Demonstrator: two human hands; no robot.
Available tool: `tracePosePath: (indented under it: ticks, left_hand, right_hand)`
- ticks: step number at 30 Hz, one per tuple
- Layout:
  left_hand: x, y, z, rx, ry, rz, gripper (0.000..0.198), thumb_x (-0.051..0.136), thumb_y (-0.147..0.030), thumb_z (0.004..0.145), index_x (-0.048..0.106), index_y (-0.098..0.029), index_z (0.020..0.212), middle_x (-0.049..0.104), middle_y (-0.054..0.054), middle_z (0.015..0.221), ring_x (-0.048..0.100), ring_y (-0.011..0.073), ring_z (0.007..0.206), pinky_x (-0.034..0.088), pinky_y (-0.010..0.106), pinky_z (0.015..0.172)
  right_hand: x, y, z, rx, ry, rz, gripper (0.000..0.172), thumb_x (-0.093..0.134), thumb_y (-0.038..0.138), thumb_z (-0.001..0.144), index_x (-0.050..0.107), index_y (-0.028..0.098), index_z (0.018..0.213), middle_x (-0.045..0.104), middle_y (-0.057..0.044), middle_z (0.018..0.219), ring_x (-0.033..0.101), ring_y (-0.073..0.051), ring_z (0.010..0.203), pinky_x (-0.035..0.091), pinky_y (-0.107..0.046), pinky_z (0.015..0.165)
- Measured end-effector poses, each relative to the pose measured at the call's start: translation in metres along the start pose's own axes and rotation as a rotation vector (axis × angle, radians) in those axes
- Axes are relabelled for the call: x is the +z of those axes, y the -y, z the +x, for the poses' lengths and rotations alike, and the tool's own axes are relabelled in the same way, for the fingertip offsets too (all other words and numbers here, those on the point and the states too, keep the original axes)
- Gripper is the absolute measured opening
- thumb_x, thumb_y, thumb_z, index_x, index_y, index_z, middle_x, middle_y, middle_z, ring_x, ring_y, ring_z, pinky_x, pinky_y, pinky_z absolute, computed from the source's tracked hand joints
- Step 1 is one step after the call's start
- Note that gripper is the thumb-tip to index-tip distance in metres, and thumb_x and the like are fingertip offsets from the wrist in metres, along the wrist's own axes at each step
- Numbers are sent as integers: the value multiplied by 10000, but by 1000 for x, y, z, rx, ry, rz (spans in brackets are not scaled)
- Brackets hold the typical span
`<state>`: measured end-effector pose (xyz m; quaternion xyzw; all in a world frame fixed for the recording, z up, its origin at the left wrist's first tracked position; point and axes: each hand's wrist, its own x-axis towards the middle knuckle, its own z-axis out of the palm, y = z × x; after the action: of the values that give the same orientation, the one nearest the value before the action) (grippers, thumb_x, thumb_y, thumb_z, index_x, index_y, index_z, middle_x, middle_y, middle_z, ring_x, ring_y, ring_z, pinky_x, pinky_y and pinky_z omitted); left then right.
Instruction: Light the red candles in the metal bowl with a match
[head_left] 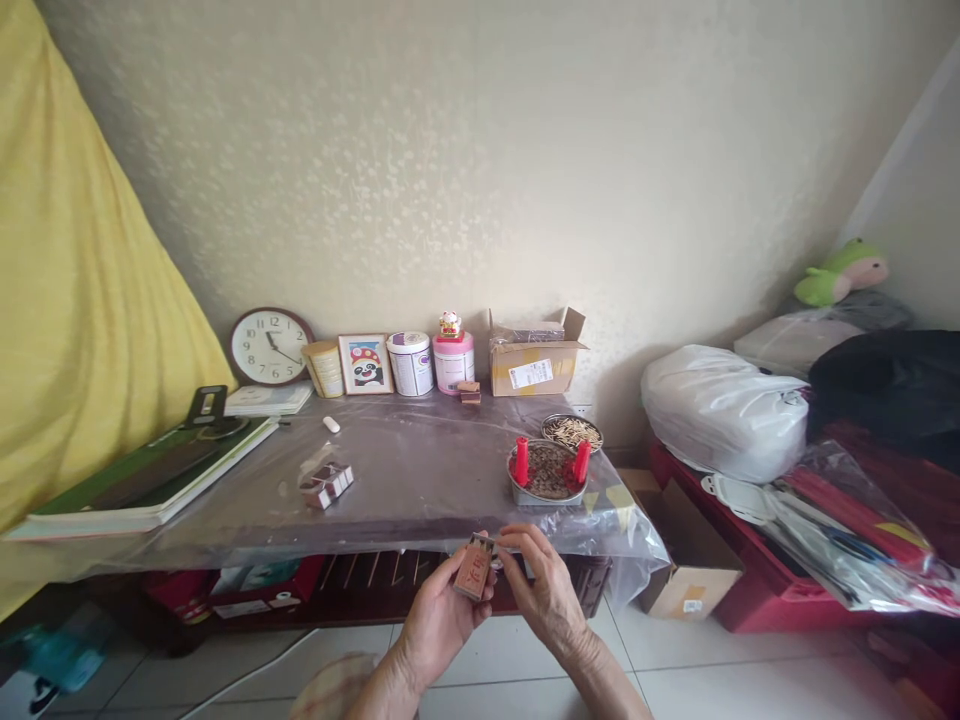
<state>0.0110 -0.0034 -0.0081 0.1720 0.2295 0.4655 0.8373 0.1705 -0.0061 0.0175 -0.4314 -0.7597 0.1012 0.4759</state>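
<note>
A matchbox (472, 570) with a reddish-brown label lies in my left hand (441, 615), fingers wrapped round its sides. Its far end is slid partly out, and dark match heads seem to show there. My right hand (549, 592) is beside that end with thumb and forefinger closed at the tray's edge; whatever they pinch is too small to make out. Beyond my hands, a round tin (547, 490) holds brown grains, with two red candles (521, 463) standing in it. Behind it is a dish of loose matchsticks (573, 433). Several small matchboxes (328, 484) are grouped on the left of the table.
A clear plastic cover drapes the table (420, 460). Along the wall stand a clock (271, 346), a framed panda picture (366, 365), tubs (411, 364) and an open carton (533, 362). A large green book (157, 470) lies left; bags (724, 412) are piled right.
</note>
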Motion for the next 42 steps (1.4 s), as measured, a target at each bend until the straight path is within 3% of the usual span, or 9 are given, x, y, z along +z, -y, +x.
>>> tracePosePath:
  ticks: [3, 10, 42]
  left_hand:
    - [0, 1, -1, -14, -30, 60, 285, 523, -313, 869, 680, -110, 995, 703, 84, 729, 575, 123, 544, 370, 240, 502]
    - [0, 5, 0, 51, -86, 172, 333, 516, -272, 840, 633, -125, 1115, 616, 6, 594, 488, 116, 448, 278, 252, 439]
    - [0, -2, -8, 1, -140, 268, 343, 554, -315, 780, 659, -120, 1041, 589, -7, 581, 437, 89, 412, 226, 246, 442]
  right_hand:
    - [0, -3, 2, 16, 10, 26, 121, 507, 164, 913, 616, 211, 890, 627, -59, 979, 634, -163, 887, 518, -285, 814]
    - [8, -7, -4, -22, 145, -7, 195, 499, 96, 881, 648, 217, 913, 636, -61, 1009, 625, -165, 906, 528, -283, 809]
    - [8, -1, -6, -147, 175, -165, 216, 450, 121, 906, 643, 213, 934, 633, -74, 989, 625, -175, 870, 548, -305, 781]
